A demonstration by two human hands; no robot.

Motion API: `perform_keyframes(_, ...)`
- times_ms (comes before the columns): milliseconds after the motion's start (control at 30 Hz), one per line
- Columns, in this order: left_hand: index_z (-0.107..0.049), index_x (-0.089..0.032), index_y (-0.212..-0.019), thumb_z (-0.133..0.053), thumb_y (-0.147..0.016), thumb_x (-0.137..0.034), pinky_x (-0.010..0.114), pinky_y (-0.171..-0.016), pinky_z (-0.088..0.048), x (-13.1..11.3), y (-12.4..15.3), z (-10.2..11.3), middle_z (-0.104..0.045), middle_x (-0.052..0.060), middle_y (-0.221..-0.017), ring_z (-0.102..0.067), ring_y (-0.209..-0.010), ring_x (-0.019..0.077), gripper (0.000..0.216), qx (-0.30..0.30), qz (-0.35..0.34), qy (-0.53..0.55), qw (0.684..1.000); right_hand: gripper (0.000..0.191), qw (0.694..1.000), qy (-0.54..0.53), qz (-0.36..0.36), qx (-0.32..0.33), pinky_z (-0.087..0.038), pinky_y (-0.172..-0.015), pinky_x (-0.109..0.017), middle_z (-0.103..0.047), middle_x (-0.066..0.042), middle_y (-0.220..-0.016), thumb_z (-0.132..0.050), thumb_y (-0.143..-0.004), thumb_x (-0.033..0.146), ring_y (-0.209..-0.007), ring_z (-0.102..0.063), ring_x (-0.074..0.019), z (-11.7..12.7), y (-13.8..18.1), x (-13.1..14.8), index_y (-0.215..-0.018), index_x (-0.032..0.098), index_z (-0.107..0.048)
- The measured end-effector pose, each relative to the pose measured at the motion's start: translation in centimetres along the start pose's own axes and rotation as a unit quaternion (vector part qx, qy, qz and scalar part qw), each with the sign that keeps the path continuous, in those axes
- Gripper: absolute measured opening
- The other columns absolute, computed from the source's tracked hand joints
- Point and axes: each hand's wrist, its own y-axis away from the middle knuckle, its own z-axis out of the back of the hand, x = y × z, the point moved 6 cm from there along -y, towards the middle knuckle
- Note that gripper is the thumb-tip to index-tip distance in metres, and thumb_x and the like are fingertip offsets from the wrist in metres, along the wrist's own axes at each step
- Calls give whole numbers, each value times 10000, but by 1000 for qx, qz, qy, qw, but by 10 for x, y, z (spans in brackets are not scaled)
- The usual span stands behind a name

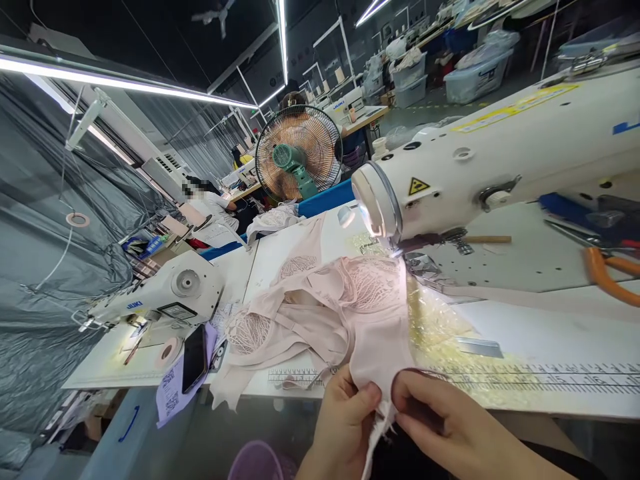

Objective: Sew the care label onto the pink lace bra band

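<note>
A pale pink lace bra [377, 340] stretches from the sewing machine head [380, 207] down to the table's front edge. Its near end is pinched in my left hand [345, 417], thumb on top of the fabric. Close beside it, my right hand [445, 417] grips the other side of the same end, its fingertips partly hidden. A thin frayed strip [377, 433] hangs below between both hands. One lace cup [375, 280] lies by the needle area. More pink fabric with another lace cup [250, 332] is heaped to the left.
A phone [194, 358] rests on purple paper [170, 393] at left, near a tape roll [171, 351]. Orange-handled scissors [600, 273] and a metal piece [479, 347] lie right. A ruler strip [555, 379] runs along the edge. Beyond are a fan [299, 153] and a seated person [213, 207].
</note>
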Motion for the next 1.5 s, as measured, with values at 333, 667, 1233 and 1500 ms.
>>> perform_keyframes(333, -626, -130, -765, -775, -496, -344, 293, -613, -434, -2, 3, -2, -593, 38, -639, -566, -618, 178, 375, -32, 28, 4, 999, 54, 997, -71, 8, -11, -405, -556, -236, -493, 20, -682, -458, -690, 204, -616, -466, -133, 5, 1, 0, -642, 222, -443)
perform_keyframes(667, -612, -116, -956, -764, -591, -245, 286, -728, -412, -9, 7, -17, -627, 83, -860, -575, -797, 193, 416, 61, -11, -16, 998, 107, 997, -33, 9, -63, -405, -525, -236, -498, 19, -663, -441, -741, 213, -598, -484, -137, 11, -4, 2, -636, 218, -460)
perform_keyframes(1233, -552, -142, -843, -683, -704, -275, 253, -704, -398, -17, 13, -6, -591, 35, -799, -521, -765, 154, 232, -33, -104, -232, 967, 270, 933, 314, 143, -105, -458, -511, -237, -588, -19, -718, -334, -902, 206, -588, -582, -139, 9, 8, 12, -757, 223, -560)
perform_keyframes(1500, -565, -137, -808, -721, -657, -308, 243, -669, -401, -14, 11, -2, -595, 30, -746, -511, -710, 141, 276, -58, -128, -201, 969, 272, 856, 414, 203, -232, -304, -411, -251, -482, 23, -528, -358, -828, 147, -434, -488, -125, 10, 9, 28, -583, 219, -455)
